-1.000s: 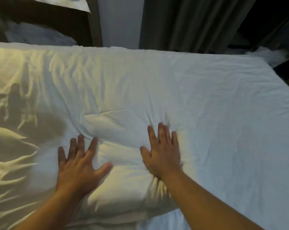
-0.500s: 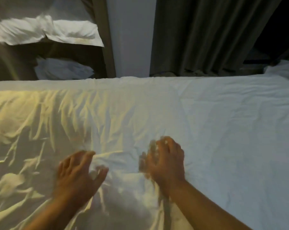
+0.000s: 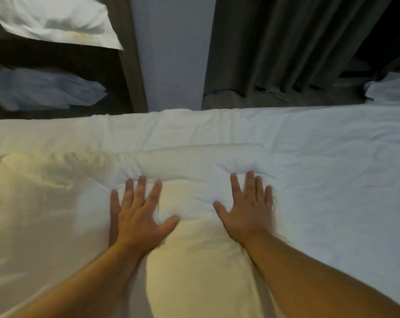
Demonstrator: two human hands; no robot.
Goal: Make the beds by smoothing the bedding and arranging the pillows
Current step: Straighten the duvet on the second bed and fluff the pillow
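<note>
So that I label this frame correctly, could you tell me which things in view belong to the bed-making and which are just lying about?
In the job: pillow, pressed by the left hand and right hand; white bedding under it.
Lying about: grey curtain; far pillow at upper left; crumpled linen below it.

Place: bedroom, apparently shared sleeping quarters.
Evidence:
- Wide bed [image 3: 286, 114] covered edge to edge in creased white bedding [image 3: 332, 180].
- Wooden bunk frame [image 3: 131, 83] at far left, with a white pillow [image 3: 54, 19] on its upper level and crumpled pale linen [image 3: 45, 90] on the lower.
- Dark full-length curtain [image 3: 286, 42] behind the bed.
- Plain pale wall [image 3: 171, 53] between frame and curtain.
- Further white linen heap [image 3: 391, 88] at far right.
</note>
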